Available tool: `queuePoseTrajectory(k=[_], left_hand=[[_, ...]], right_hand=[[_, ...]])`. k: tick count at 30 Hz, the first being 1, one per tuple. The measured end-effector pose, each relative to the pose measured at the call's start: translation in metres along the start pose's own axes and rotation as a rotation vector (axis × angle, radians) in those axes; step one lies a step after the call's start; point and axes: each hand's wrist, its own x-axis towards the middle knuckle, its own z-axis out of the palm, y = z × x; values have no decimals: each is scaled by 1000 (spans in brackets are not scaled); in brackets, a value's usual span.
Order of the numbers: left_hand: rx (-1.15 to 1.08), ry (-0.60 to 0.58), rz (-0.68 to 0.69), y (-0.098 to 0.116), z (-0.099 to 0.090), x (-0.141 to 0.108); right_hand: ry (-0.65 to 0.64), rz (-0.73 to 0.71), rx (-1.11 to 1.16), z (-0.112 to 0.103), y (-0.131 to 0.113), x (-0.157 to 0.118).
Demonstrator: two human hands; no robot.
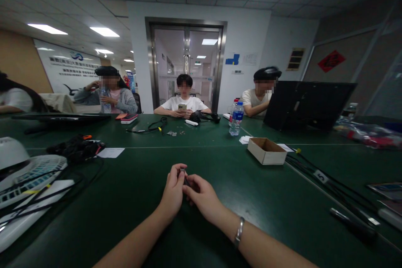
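Note:
My left hand [174, 188] is closed around a small metallic piece [182, 170], whose silvery end shows by the thumb and fingertips. Most of that piece is hidden, so its kind cannot be made out. Close against it from the right, my right hand [202, 194] has its thumb and fingers pinched together beside a dark bit between the hands. Whether this dark bit belongs to the same piece is unclear. Both hands are just over the green table [138, 201].
An open cardboard box [266, 157] and water bottle [236, 120] stand right of centre. Cables [333, 184] and a dark monitor [307, 104] lie farther right. A white fan [34, 171] is at left. Small metal bits [176, 133] lie ahead. Several people sit around.

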Motion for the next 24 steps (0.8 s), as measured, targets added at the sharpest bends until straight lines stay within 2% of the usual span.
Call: queuePoseTrajectory(k=[2, 4, 7, 9, 13, 18, 24], left_hand=[[-87, -28, 6, 0, 4, 2], [-120, -70, 13, -2, 4, 8], [-102, -204, -15, -4, -2, 19], [-47, -274, -62, -5, -8, 25], [11, -325, -85, -3, -16, 26], [15, -384, -22, 0, -19, 18], [224, -404, 36, 8, -22, 13]], right_hand=[[38, -32, -53, -8, 2, 2], [101, -108, -203, -18, 4, 6], [163, -206, -461, -34, 6, 12], [170, -229, -544, -41, 7, 13], [155, -256, -572, -44, 7, 11], [128, -236, -556, -43, 2, 9], [129, -252, -588, -43, 1, 8]])
